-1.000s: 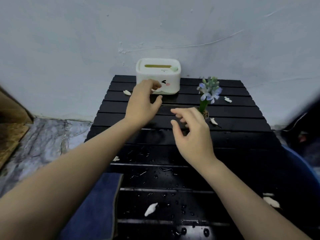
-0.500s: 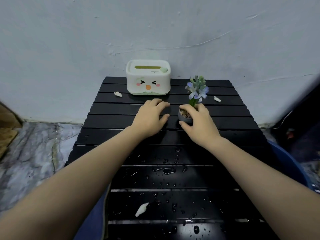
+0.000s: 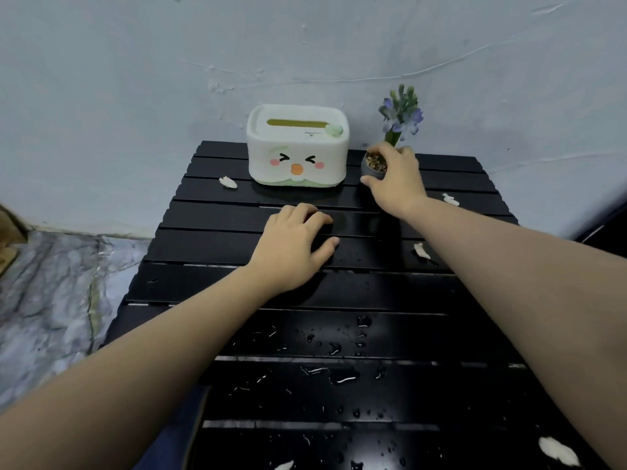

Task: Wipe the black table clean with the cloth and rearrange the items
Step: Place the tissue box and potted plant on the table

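Observation:
The black slatted table (image 3: 210, 286) carries water drops on its near half and several white scraps. A white tissue box (image 3: 298, 144) with a cartoon face stands at the back edge. Just right of it, my right hand (image 3: 397, 179) grips a small grey pot with a purple flower (image 3: 373, 164), held at the table's back. My left hand (image 3: 293, 249) rests palm down on the middle slats, fingers slightly spread, holding nothing. No cloth shows clearly in this view.
A pale wall (image 3: 135, 79) rises directly behind the table. Marbled floor (image 3: 51, 283) lies to the left. White scraps lie left of the box (image 3: 228, 182), right of my arm (image 3: 450, 199), mid-right (image 3: 421, 251) and at the near right corner (image 3: 558, 452).
My right hand took hold of the flower pot at mid-table and carried it back beside the tissue box. My left hand came off the box and settled on the table.

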Available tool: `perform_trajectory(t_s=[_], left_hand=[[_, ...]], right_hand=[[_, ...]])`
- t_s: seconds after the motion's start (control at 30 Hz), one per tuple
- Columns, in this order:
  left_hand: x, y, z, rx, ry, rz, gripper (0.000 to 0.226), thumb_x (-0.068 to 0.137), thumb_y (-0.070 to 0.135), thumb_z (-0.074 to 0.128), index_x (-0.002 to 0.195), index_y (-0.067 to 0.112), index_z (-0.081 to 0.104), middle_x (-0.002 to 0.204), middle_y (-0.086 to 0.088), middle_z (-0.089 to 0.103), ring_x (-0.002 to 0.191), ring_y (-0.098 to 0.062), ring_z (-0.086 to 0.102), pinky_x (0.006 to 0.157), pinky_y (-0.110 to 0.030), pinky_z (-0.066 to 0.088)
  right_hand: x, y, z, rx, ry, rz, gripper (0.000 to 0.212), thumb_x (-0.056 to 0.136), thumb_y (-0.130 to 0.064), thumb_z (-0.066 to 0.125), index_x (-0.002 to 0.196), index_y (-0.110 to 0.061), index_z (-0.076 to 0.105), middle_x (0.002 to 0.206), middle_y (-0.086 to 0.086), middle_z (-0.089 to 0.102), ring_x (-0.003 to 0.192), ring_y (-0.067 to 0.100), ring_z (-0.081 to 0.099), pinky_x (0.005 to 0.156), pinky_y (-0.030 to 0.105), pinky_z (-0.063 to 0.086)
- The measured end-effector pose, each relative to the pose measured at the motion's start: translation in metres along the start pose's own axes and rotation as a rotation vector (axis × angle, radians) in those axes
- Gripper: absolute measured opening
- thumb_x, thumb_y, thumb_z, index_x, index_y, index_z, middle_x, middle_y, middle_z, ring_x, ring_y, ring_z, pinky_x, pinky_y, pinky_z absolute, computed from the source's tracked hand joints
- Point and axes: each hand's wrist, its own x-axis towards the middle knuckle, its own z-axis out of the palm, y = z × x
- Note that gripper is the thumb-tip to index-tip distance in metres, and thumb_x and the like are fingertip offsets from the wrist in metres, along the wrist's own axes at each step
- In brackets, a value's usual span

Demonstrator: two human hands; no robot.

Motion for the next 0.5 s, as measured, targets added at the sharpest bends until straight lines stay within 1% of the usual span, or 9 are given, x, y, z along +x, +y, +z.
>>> perform_trajectory(t_s=[0.1, 0.17, 0.2, 0.27, 0.33, 0.4, 0.5], left_hand=[[0.004, -0.004, 0.0, 0.023, -0.011, 0.011, 0.044, 0.095, 0.053, 0.049, 0.127, 0.025, 0.059, 0.129, 0.001, 0.054, 0.117, -0.025, 0.048, 0.1, -0.038, 0.036], [0.006, -0.005, 0.0, 0.028, -0.018, 0.011, 0.044, 0.094, 0.054, 0.049, 0.126, 0.025, 0.059, 0.127, 0.002, 0.054, 0.115, -0.024, 0.048, 0.099, -0.037, 0.036], [0.007, -0.006, 0.0, 0.031, -0.022, 0.008, 0.044, 0.094, 0.055, 0.049, 0.125, 0.025, 0.059, 0.126, 0.002, 0.055, 0.114, -0.024, 0.048, 0.099, -0.038, 0.037], [0.01, -0.005, -0.002, 0.03, -0.032, -0.003, 0.042, 0.094, 0.055, 0.049, 0.123, 0.027, 0.06, 0.123, 0.003, 0.055, 0.112, -0.023, 0.048, 0.098, -0.037, 0.038], [0.013, -0.003, -0.006, 0.021, -0.053, -0.02, 0.039, 0.094, 0.053, 0.051, 0.121, 0.027, 0.06, 0.122, 0.002, 0.055, 0.112, -0.023, 0.047, 0.098, -0.037, 0.039], [0.015, 0.001, -0.011, 0.0, -0.089, -0.041, 0.037, 0.095, 0.05, 0.052, 0.121, 0.026, 0.061, 0.122, 0.001, 0.056, 0.113, -0.024, 0.048, 0.098, -0.039, 0.04], [0.012, 0.009, -0.026, -0.065, -0.121, -0.091, 0.034, 0.096, 0.046, 0.052, 0.121, 0.024, 0.06, 0.121, -0.003, 0.057, 0.113, -0.027, 0.049, 0.099, -0.042, 0.042]], right_hand=[[0.007, 0.003, 0.008, 0.004, 0.003, 0.001, 0.042, 0.094, -0.021, 0.068, 0.134, -0.023, 0.055, 0.133, 0.017, 0.042, 0.128, 0.035, 0.041, 0.106, 0.034, 0.036], [0.007, 0.004, 0.009, -0.012, 0.004, -0.004, 0.043, 0.094, -0.022, 0.068, 0.135, -0.025, 0.055, 0.137, 0.017, 0.039, 0.132, 0.036, 0.037, 0.107, 0.035, 0.036], [0.005, 0.004, 0.009, -0.032, 0.007, -0.008, 0.044, 0.093, -0.023, 0.068, 0.135, -0.026, 0.055, 0.144, 0.018, 0.035, 0.136, 0.037, 0.033, 0.108, 0.037, 0.036], [-0.003, 0.002, 0.007, -0.082, 0.04, -0.011, 0.045, 0.092, -0.025, 0.07, 0.134, -0.031, 0.056, 0.158, 0.018, 0.019, 0.145, 0.038, 0.02, 0.112, 0.042, 0.035], [-0.018, 0.0, 0.004, -0.097, 0.093, -0.023, 0.045, 0.091, -0.025, 0.07, 0.133, -0.033, 0.057, 0.163, 0.017, 0.009, 0.149, 0.038, 0.014, 0.115, 0.045, 0.032], [-0.036, -0.003, 0.001, -0.08, 0.128, -0.049, 0.044, 0.091, -0.025, 0.069, 0.133, -0.034, 0.058, 0.165, 0.016, 0.008, 0.15, 0.036, 0.014, 0.119, 0.047, 0.03], [-0.071, -0.01, -0.007, -0.038, 0.09, -0.097, 0.042, 0.093, -0.028, 0.067, 0.134, -0.034, 0.058, 0.163, 0.015, 0.015, 0.149, 0.035, 0.018, 0.119, 0.051, 0.028]])
